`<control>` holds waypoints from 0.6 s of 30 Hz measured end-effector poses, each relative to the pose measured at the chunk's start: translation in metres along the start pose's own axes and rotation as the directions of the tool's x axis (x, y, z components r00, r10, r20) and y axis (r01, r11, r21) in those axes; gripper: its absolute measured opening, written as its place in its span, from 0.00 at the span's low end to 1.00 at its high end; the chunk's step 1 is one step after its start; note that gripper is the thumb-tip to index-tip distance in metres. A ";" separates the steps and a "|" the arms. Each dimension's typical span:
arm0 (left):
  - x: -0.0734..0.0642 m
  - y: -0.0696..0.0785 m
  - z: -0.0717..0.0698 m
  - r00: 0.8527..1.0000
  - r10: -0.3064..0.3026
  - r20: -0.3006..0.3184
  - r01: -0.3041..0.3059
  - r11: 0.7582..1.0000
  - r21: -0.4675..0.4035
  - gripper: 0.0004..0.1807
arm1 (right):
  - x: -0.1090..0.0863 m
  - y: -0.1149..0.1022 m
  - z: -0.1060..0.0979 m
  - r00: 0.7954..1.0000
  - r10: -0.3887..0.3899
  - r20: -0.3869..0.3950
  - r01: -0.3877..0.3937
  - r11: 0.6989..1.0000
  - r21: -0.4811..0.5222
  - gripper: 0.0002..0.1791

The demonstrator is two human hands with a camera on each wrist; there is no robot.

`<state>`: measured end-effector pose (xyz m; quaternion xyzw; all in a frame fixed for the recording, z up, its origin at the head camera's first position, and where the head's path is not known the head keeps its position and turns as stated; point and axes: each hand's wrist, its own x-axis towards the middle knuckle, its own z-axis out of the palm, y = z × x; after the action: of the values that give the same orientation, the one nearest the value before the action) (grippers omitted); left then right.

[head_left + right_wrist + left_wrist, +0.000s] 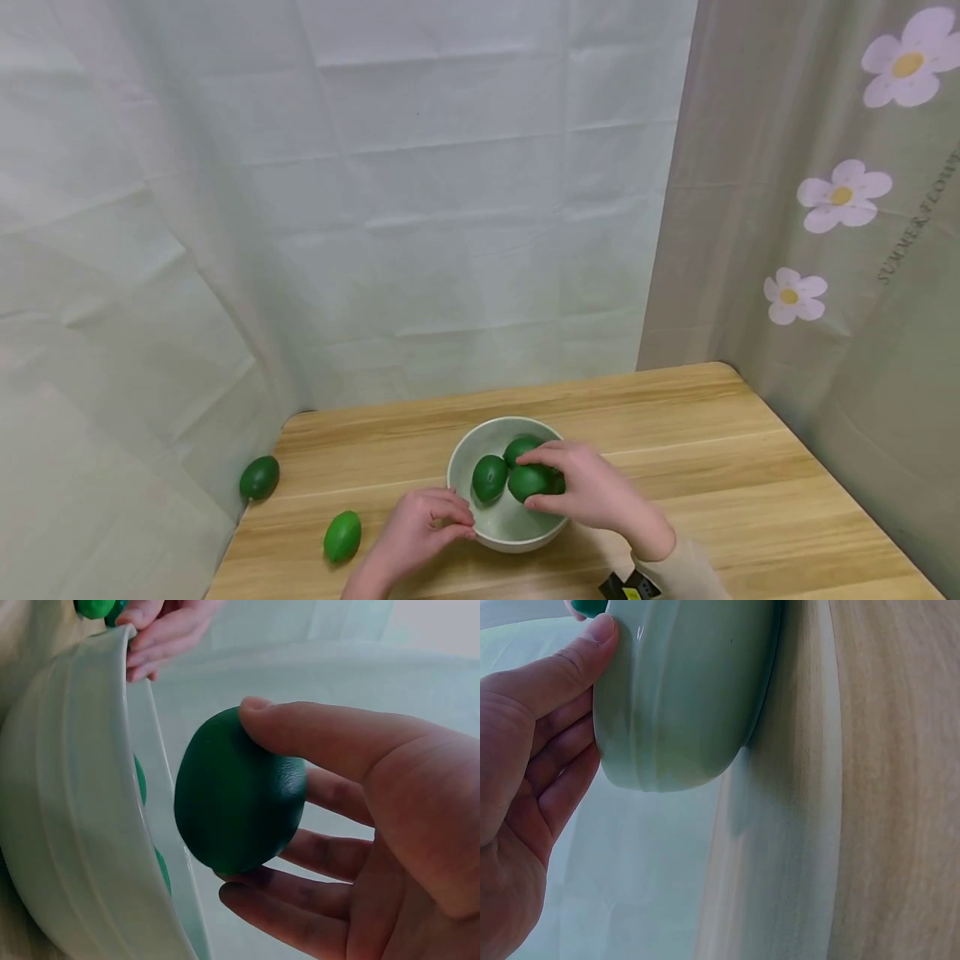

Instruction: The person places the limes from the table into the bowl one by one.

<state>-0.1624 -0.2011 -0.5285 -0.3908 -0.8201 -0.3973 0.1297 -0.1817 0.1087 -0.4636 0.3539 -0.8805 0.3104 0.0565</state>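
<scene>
My left hand (422, 529) pinches the near-left rim of a pale green bowl (508, 527); in the left wrist view its thumb lies at the rim of the bowl (682, 697). Over the bowl's right side, my right hand (596, 493) grips a dark green, lime-like fruit (529, 483). The right wrist view shows this oval fruit (236, 799) between thumb and fingers, above the rim. Two other dark green fruits (490, 478) (522, 448) lie inside the bowl. Another green patch beside the right hand is mostly hidden.
On the wooden table (675, 400), a brighter green fruit (342, 536) lies left of my left hand. A dark green fruit (259, 478) sits at the table's left edge. Pale curtains (450, 208) hang behind and at both sides. A black item with yellow (630, 588) is by my right sleeve.
</scene>
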 end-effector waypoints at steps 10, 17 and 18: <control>0.001 0.001 0.000 1.000 0.003 0.004 -0.003 1.000 0.010 0.06 | 0.003 -0.002 0.013 0.998 0.026 0.054 -0.024 0.999 -0.045 0.26; 0.000 0.000 -0.001 1.000 -0.006 0.011 0.006 1.000 0.010 0.06 | 0.008 -0.003 0.020 0.994 0.046 0.103 -0.036 0.995 -0.092 0.27; 0.000 0.000 -0.001 1.000 -0.008 0.011 0.008 1.000 0.010 0.06 | 0.009 -0.003 0.021 0.993 0.041 0.108 -0.030 0.994 -0.101 0.27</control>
<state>-0.1626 -0.2018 -0.5278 -0.3890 -0.8243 -0.3918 0.1254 -0.1838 0.0888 -0.4758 0.3514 -0.9027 0.2476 0.0200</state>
